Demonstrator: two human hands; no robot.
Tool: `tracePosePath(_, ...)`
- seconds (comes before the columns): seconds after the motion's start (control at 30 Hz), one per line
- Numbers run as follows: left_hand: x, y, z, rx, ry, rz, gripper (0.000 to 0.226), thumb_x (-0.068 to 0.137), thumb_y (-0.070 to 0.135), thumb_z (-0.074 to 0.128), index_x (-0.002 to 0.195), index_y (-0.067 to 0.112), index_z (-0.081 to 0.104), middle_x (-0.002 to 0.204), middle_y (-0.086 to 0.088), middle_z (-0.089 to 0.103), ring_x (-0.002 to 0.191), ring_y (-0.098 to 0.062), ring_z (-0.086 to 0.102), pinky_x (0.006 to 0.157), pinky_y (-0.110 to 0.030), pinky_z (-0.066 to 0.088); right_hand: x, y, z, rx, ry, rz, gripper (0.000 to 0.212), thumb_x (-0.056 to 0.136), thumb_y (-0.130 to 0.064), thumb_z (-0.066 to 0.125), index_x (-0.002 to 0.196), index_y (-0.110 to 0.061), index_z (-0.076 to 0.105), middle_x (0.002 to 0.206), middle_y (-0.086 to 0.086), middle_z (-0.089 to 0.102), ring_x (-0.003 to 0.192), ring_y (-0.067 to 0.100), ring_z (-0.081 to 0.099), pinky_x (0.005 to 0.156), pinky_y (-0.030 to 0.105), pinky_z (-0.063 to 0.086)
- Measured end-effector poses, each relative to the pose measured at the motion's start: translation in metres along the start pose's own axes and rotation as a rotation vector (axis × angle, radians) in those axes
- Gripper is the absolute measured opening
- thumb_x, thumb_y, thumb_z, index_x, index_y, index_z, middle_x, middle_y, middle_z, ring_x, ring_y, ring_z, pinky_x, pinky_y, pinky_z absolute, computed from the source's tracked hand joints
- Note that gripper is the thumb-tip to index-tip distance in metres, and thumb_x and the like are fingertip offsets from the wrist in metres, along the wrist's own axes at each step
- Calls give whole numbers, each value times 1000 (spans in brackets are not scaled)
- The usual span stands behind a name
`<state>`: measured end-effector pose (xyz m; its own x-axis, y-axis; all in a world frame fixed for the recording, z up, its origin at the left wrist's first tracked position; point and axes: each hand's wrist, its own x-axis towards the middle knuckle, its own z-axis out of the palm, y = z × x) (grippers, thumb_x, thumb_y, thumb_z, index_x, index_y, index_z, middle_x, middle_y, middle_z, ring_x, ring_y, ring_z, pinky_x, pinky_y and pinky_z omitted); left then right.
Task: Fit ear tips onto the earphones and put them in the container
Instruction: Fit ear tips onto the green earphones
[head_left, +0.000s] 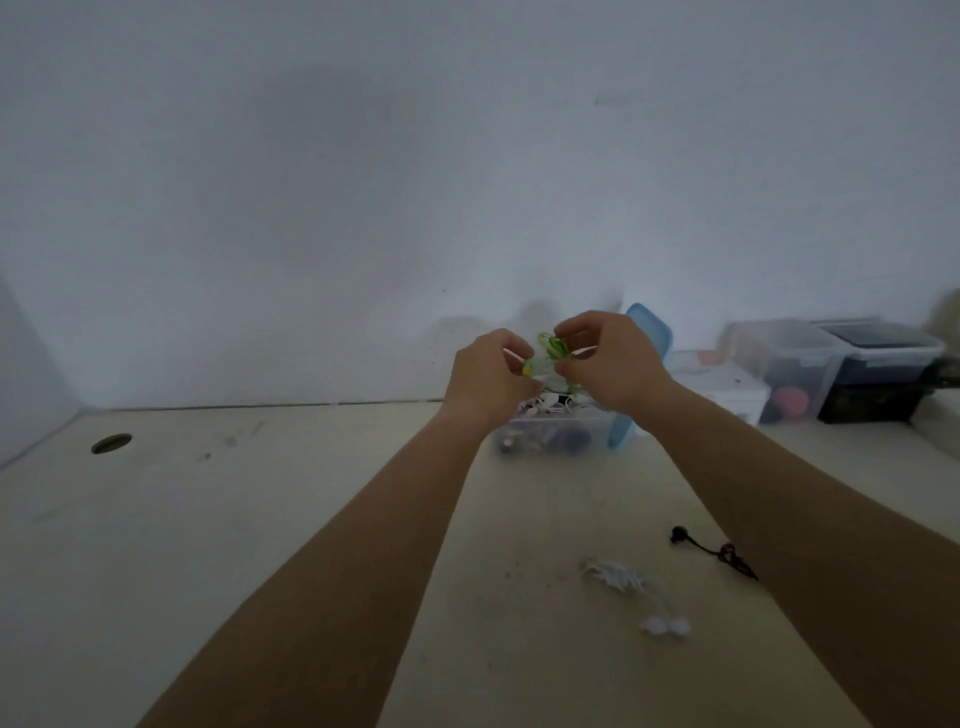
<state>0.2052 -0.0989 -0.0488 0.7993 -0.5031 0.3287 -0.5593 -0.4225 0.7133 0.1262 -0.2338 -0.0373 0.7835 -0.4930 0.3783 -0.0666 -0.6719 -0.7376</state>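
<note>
My left hand (485, 376) and my right hand (608, 358) are raised above the table, both pinching a small clear bag with green earphones (550, 356) between them. Directly below stands a clear container (550, 434) holding a tangle of black and white earphones. Its blue lid (641, 374) leans upright against its right side. White earphones (623, 577) with two white ear tips (665, 625) lie on the table near my right forearm. A black earphone (714, 551) lies partly under that arm.
At the back right stand a white box (727, 389), a clear storage bin (784, 364) and a dark bin (878, 374) against the wall. A cable hole (111, 443) sits in the tabletop at far left.
</note>
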Motion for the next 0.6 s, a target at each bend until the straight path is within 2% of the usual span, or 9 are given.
tracePosePath(0.07, 14, -2, 6, 123, -43, 28, 40, 75, 15, 84, 109, 19, 65, 97, 2, 68, 74, -5, 61, 65, -11, 47, 13, 6, -1, -169, -78, -26, 39, 81, -11, 77, 118, -17, 67, 115, 2, 69, 95, 12, 63, 86, 25, 52)
tracePosePath(0.17, 23, -11, 10, 268, -125, -29, 52, 75, 23, 85, 121, 21, 62, 113, -1, 64, 94, -17, 63, 85, -35, 56, 18, 13, 2, -344, -130, -21, 35, 87, -11, 69, 121, -18, 65, 124, 2, 61, 106, 16, 59, 83, 23, 46)
tracePosePath(0.23, 23, -16, 7, 245, -99, -35, 45, 79, 27, 82, 121, 20, 64, 112, -1, 65, 95, -16, 62, 88, -33, 54, 17, 16, 6, -332, -89, -51, 31, 89, -4, 59, 116, -18, 68, 121, 3, 64, 107, 17, 60, 87, 22, 44)
tracePosePath(0.37, 6, -17, 1, 200, 23, 25, 20, 90, 23, 67, 110, 20, 72, 108, 3, 70, 97, -13, 64, 89, -28, 51, 5, 18, 6, -236, -56, -51, 36, 90, 3, 48, 107, -17, 72, 115, 2, 68, 102, 13, 62, 86, 17, 44)
tracePosePath(0.47, -18, -11, 3, 145, 6, 50, 12, 89, 21, 63, 95, 24, 74, 98, 6, 72, 90, -12, 66, 84, -30, 53, -12, 16, -5, -174, -34, -52, 33, 90, 2, 49, 106, -14, 73, 109, 0, 71, 98, 11, 62, 85, 16, 43)
tracePosePath(0.6, -56, 3, 13, 122, -76, 123, 10, 86, 19, 66, 86, 23, 75, 93, 1, 72, 85, -17, 65, 82, -34, 53, -44, 19, -27, -146, -22, -55, 22, 90, -8, 58, 100, -17, 76, 97, -5, 72, 88, 7, 62, 76, 12, 41)
